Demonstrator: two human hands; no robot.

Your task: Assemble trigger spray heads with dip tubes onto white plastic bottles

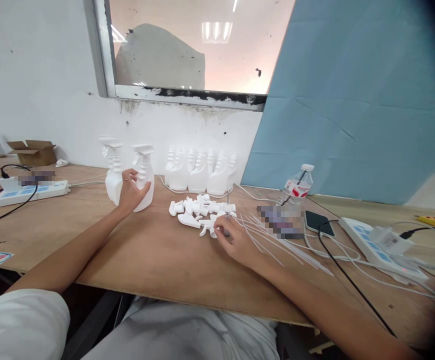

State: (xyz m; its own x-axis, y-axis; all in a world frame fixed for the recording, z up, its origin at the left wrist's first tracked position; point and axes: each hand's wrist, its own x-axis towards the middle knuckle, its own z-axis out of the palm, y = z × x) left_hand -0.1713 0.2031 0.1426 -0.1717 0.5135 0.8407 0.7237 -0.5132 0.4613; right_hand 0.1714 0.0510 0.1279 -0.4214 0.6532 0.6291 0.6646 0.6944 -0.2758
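Observation:
My left hand reaches to a white spray bottle with its trigger head on, the thumb across the front and the fingers at its left side. Just left of it stands another white spray bottle, also with a head. My right hand is closed at the right edge of a pile of loose white trigger heads. A screwdriver-like tool with a thin shaft points up from its fingers; the grip is mostly hidden. One trigger head lies right by the fingertips.
Several headless white bottles stand along the wall. Thin white tubes fan out at right, near a drink bottle, a phone and a power strip with cables. Another power strip and a cardboard box are at left.

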